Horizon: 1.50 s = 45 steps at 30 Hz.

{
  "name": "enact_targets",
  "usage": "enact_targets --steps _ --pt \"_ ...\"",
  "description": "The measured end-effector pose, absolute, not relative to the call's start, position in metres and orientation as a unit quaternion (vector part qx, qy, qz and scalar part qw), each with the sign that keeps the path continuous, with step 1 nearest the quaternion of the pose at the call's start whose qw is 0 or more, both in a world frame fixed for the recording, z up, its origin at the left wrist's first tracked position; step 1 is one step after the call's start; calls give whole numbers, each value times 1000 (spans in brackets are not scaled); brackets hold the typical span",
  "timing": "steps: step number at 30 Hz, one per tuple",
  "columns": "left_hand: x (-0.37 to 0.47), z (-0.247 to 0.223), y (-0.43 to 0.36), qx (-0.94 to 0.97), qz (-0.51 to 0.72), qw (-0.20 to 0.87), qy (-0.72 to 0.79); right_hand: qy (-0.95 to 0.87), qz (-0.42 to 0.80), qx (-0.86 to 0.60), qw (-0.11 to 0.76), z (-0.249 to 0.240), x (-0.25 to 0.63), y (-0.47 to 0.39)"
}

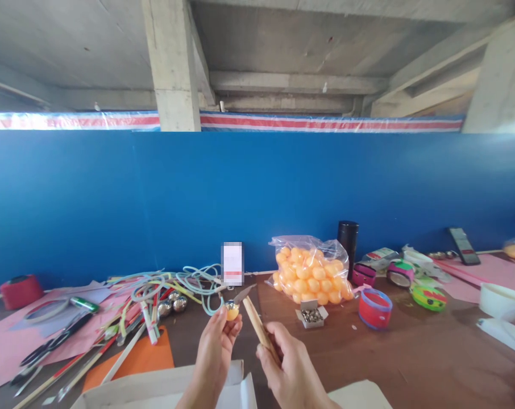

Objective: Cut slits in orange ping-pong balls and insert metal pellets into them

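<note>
My left hand [217, 338] is closed around a small orange ball [232, 313], whose upper side looks shiny and metallic. My right hand [285, 358] grips the wooden handle of a hammer [257, 324]. The hammer's dark, tapered metal head is up beside the ball; whether the two touch I cannot tell. Past my right hand stands a small open box [312, 316] full of little metal pieces. Behind it is a clear plastic bag [302, 243] of orange balls.
To the left lie a tangle of pale tubing [198, 278], several shiny metal balls [179, 303], scissors [57, 341] and coloured paper. A white cardboard box [155, 386] is at the near edge. Tape rolls [374, 309], a black cylinder [348, 244] and a phone [464, 246] are at right.
</note>
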State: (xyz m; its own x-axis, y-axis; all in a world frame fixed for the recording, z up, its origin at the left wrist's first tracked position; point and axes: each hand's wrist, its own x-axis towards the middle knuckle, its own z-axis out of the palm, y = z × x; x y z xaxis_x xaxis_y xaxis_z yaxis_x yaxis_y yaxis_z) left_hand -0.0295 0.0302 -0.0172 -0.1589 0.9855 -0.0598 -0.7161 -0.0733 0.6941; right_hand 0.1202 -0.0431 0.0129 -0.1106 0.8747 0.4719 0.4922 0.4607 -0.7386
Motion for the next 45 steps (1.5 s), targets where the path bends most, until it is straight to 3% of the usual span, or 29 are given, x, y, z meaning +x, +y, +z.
enact_targets --steps 33,45 --pt "-29 -20 31 223 693 607 317 -706 225 -486 463 15 118 -44" --pt "-30 -16 31 215 691 613 317 -563 450 -526 451 8 119 -31"
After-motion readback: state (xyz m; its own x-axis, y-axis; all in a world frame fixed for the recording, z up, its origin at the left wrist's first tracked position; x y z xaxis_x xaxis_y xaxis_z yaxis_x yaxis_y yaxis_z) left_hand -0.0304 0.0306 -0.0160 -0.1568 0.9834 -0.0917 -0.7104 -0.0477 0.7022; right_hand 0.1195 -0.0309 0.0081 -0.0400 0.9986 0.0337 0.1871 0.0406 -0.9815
